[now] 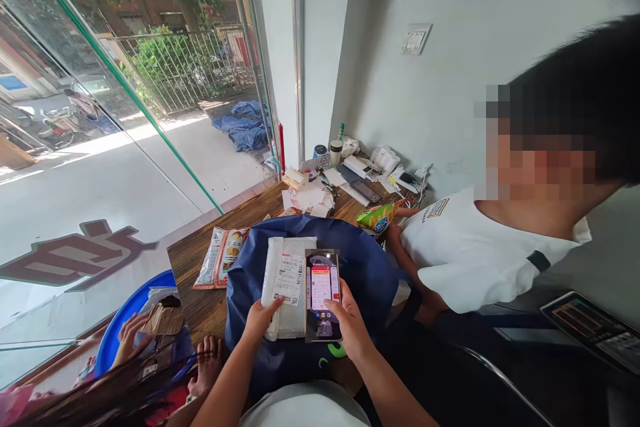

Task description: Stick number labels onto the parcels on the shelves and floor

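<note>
My left hand (263, 320) grips the lower left edge of a white parcel (287, 283), its thumb lying on the front by the printed shipping label. In my right hand (353, 323) is a smartphone (323, 293), held upright with its lit screen facing me; my thumb lies over the screen. The phone overlaps the parcel's right edge. Under both lies a dark blue bag (365, 273) that covers much of the table front. Left of the bag is a printed snack packet (223, 257).
A person in a white shirt (460, 247) sits at right, holding a green snack bag (377, 217). Phones, papers and cups cover the back of the wooden table (200, 310). Another person's hand (206, 363) rests near the table's left edge, beside a blue basin (107, 350). Glass panels stand left.
</note>
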